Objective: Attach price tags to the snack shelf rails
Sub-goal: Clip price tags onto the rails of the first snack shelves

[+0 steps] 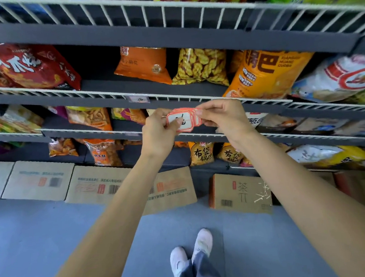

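A small stack of red-bordered white price tags [184, 119] is held in front of the snack shelves, between both hands. My left hand [160, 131] grips the stack from the left, thumb lying across the top tag's handwritten face. My right hand [221, 119] pinches the stack's right edge with curled fingers. Just above the hands runs a white wire shelf rail [99, 93] over a grey shelf front. One price tag [138, 99] hangs on that rail, up and left of the hands.
Snack bags fill several tilted wire-fronted shelves, among them a large orange bag [268, 72] at right and a red bag [31, 65] at left. Cardboard boxes [38, 180] line the grey floor under the shelves. My white shoes [190, 255] stand below.
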